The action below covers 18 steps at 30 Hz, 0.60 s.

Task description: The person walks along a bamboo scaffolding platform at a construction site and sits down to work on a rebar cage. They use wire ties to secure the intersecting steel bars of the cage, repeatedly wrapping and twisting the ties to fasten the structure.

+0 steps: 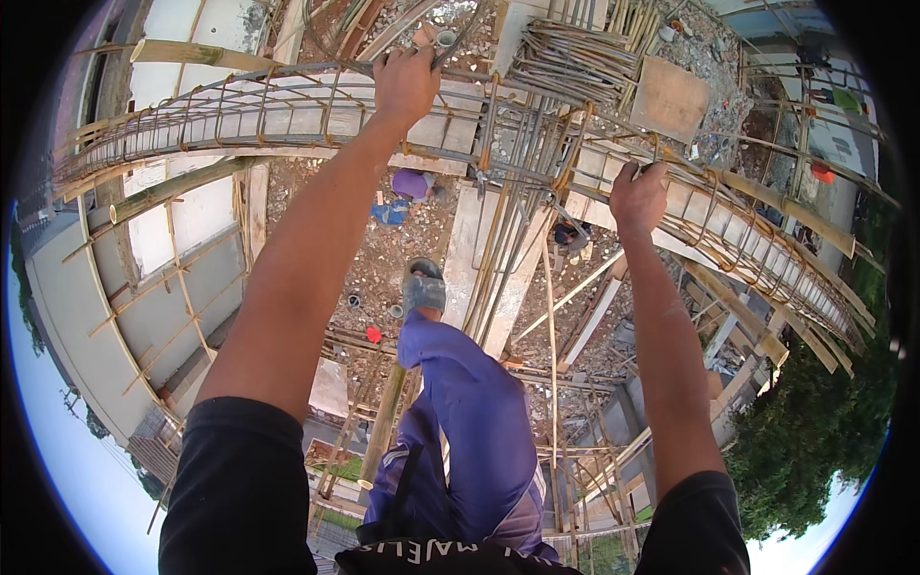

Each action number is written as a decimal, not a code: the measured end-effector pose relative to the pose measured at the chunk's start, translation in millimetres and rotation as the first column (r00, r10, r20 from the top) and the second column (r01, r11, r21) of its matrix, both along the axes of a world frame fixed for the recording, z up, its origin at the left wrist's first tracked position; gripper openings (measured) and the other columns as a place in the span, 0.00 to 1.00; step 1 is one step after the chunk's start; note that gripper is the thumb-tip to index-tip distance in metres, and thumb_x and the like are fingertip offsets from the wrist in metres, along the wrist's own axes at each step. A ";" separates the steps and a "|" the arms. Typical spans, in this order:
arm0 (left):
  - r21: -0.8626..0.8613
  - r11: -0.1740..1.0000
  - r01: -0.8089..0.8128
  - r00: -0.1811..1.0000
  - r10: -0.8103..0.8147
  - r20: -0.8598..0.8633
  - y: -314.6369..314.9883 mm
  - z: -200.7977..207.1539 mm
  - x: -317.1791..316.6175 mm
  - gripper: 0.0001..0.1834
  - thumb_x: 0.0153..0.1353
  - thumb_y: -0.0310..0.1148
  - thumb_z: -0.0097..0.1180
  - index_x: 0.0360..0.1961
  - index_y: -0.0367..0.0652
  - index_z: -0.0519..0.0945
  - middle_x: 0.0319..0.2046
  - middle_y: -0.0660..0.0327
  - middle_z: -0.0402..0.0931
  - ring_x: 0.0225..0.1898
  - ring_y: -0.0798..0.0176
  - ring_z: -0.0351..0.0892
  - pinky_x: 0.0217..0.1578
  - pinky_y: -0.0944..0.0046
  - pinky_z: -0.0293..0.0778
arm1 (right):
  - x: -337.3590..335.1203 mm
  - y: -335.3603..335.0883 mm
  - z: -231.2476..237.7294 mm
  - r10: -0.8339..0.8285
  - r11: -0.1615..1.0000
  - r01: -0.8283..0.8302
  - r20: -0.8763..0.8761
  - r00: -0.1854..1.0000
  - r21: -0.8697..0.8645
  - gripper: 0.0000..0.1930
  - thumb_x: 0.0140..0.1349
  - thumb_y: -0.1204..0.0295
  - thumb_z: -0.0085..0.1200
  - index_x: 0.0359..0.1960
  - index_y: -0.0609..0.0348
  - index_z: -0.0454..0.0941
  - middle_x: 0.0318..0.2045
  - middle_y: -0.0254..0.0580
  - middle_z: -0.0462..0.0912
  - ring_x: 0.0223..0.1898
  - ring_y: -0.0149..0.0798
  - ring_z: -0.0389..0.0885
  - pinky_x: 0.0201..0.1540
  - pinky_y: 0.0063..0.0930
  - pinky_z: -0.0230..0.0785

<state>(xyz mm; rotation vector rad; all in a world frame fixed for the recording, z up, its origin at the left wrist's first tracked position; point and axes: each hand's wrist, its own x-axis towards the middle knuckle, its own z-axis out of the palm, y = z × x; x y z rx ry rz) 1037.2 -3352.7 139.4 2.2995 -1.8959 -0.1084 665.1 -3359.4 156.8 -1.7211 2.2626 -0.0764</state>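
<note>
My left hand (pixel 407 88) reaches far forward, its fingers curled over a steel reinforcing bar (pixel 350 68) along the far side of a long rebar cage (pixel 240 115). A dark curved rod or cable rises beside those fingers; whether I hold it too is unclear. My right hand (pixel 639 199) is closed, thumb and forefinger together, at the cage's right section (pixel 704 206). A thin dark piece stands up by its fingertips, too small to name. Between my hands, a bundle of long bars (pixel 522 206) crosses the cage, with stirrups around the bars.
Below me is rubble-strewn ground, where a person in purple (pixel 412 184) and another person (pixel 572 236) are partly visible. My sandalled foot (pixel 423 286) hangs or rests above it. Bamboo poles (pixel 182 187), planks (pixel 470 254) and a plywood sheet (pixel 670 99) surround the cage.
</note>
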 end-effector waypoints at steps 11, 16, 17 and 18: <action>0.128 0.991 -0.037 0.998 0.042 -0.039 -16.2 6.5 -1.2 0.09 0.65 0.36 0.60 0.43 0.45 0.81 0.42 0.57 0.80 0.49 0.50 0.77 0.60 0.43 0.62 | -6.6 -4.7 -3.1 0.047 0.997 -0.045 0.044 0.998 -0.062 0.17 0.70 0.59 0.53 0.40 0.62 0.67 0.24 0.62 0.82 0.29 0.66 0.84 0.34 0.58 0.75; 0.151 0.988 -0.025 0.999 0.032 -0.042 -18.6 8.3 0.5 0.09 0.66 0.37 0.60 0.43 0.46 0.80 0.40 0.58 0.79 0.47 0.50 0.77 0.59 0.43 0.62 | -8.5 -6.2 -6.0 0.066 0.994 -0.058 0.087 0.994 -0.094 0.17 0.70 0.58 0.53 0.41 0.62 0.67 0.23 0.60 0.82 0.26 0.67 0.83 0.32 0.59 0.74; 0.155 0.988 -0.024 0.998 0.033 -0.054 -20.3 9.6 -0.1 0.09 0.66 0.36 0.60 0.43 0.46 0.80 0.40 0.58 0.79 0.47 0.50 0.77 0.59 0.43 0.62 | -10.5 -6.4 -8.2 0.067 0.994 -0.058 0.094 0.993 -0.090 0.17 0.70 0.58 0.53 0.41 0.62 0.67 0.24 0.60 0.83 0.26 0.66 0.83 0.32 0.59 0.74; 0.159 0.987 -0.029 0.997 0.039 -0.061 -22.0 11.0 0.8 0.09 0.66 0.36 0.60 0.43 0.45 0.80 0.40 0.58 0.79 0.47 0.50 0.77 0.59 0.43 0.62 | -8.6 -9.2 -8.3 0.073 0.994 -0.064 0.105 0.992 -0.087 0.17 0.70 0.58 0.53 0.41 0.62 0.68 0.24 0.61 0.83 0.26 0.66 0.83 0.32 0.59 0.74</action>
